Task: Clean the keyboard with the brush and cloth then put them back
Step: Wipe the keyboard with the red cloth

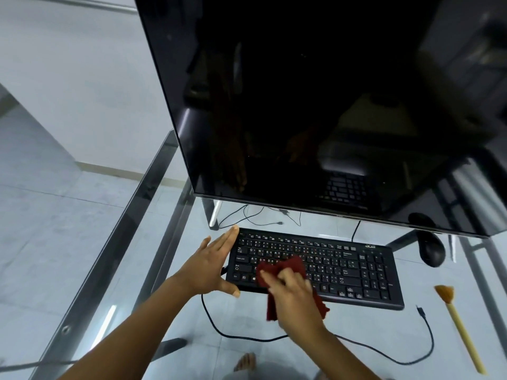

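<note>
A black keyboard point(315, 267) lay on the glass bench point(175, 242), just in front of a large dark monitor point(315, 105). The left hand point(208, 266) braced the keyboard's left end, its grip wide: fingers stretched flat along the edge and the thumb hooked at the near corner, closing on nothing. The right hand point(296, 300) pressed a dark red cloth point(285, 267) onto the left-centre keys, its grip bunched around the cloth, whose loose end hung over the keyboard's near edge. The brush point(458, 325), with tan bristles and a pale yellow handle, lay on the bench to the right of the keyboard, apart from both hands, bristles pointing away from the person. A black mouse point(432, 250) sat beyond the keyboard's right end, partly under the monitor. A black cable point(356, 342) looped across the bench near the person.
</note>
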Demonstrator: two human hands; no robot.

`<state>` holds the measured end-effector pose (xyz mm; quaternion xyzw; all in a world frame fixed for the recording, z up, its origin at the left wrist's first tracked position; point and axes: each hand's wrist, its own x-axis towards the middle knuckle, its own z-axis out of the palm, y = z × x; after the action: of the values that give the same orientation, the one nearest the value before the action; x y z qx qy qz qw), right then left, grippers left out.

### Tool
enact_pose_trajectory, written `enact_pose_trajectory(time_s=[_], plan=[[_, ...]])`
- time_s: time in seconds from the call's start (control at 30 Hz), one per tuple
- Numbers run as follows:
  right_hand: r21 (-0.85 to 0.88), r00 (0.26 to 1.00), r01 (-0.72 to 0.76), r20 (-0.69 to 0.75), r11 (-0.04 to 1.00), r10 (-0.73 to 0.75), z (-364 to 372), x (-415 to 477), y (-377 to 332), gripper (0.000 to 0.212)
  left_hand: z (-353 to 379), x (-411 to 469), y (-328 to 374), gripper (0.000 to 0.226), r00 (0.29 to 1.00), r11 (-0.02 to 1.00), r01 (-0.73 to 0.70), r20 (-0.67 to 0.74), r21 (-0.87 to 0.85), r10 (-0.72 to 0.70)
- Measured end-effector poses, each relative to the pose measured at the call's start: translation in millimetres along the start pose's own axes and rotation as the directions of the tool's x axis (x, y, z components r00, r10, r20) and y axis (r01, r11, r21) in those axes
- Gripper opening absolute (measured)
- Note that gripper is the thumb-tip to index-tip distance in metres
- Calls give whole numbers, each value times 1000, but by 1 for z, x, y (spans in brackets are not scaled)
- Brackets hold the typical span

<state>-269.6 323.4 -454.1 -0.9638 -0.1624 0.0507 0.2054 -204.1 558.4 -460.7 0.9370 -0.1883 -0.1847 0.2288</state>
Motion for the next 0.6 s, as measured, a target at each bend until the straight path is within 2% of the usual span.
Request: enact_pose_trajectory(time_s=[0.07, 0.1, 0.13, 0.2, 0.23, 0.3, 0.33, 0.37, 0.4, 0.43, 0.47, 0.53, 0.57, 0.6], plan=[[-83, 989, 144, 58, 986, -140, -2, 0, -4, 71, 1, 0, -1, 145, 1000, 1000, -6, -1, -3, 6], [-118, 990, 143, 9, 983, -143, -5, 8, 4, 69, 1, 0, -1, 145, 1000, 1000, -6, 0, -7, 6], [-105, 997, 42, -62, 994, -49, -8, 17, 10, 64, 1, 1, 0, 145, 1000, 1000, -5, 5, -10, 5], [-13, 962, -221, -167, 975, 215, -13, 30, 16, 57, 1, 1, 0, 144, 1000, 1000, -4, 7, -10, 4], [7, 958, -238, -162, 971, 235, -11, 33, 11, 61, 2, 1, 0, 144, 1000, 1000, -3, 5, -7, 3], [-20, 995, -101, -13, 995, 100, -4, 32, -7, 77, 2, 1, -2, 145, 1000, 1000, -5, 3, 1, 5], [-10, 995, 58, 80, 998, -57, 0, 27, -19, 80, 3, 1, -2, 146, 1000, 1000, -7, -2, 3, 7], [-7, 968, 203, 151, 979, -200, 0, 26, -21, 74, 4, 1, -2, 146, 1000, 1000, -11, -7, 5, 11], [61, 948, 261, 172, 964, -267, -5, 32, -17, 59, 4, 1, -2, 146, 1000, 1000, -16, -11, 3, 16], [95, 955, 213, 192, 973, -227, -8, 42, -10, 42, 4, 1, -2, 146, 1000, 1000, -17, -14, -4, 16], [99, 978, 121, 157, 988, -135, -8, 51, -2, 33, 3, 2, -1, 145, 1000, 1000, -16, -17, -12, 16], [59, 1000, 5, 6, 998, -5, -9, 64, -1, 41, 3, 2, -1, 145, 1000, 1000, -14, -22, -26, 13], [20, 1000, -2, -13, 1000, 2, -8, 67, -6, 46, 3, 1, 0, 145, 1000, 1000, -11, -22, -29, 11], [27, 998, 56, 40, 998, -57, -8, 67, -15, 48, 4, 0, -1, 146, 1000, 1000, -10, -22, -29, 9]])
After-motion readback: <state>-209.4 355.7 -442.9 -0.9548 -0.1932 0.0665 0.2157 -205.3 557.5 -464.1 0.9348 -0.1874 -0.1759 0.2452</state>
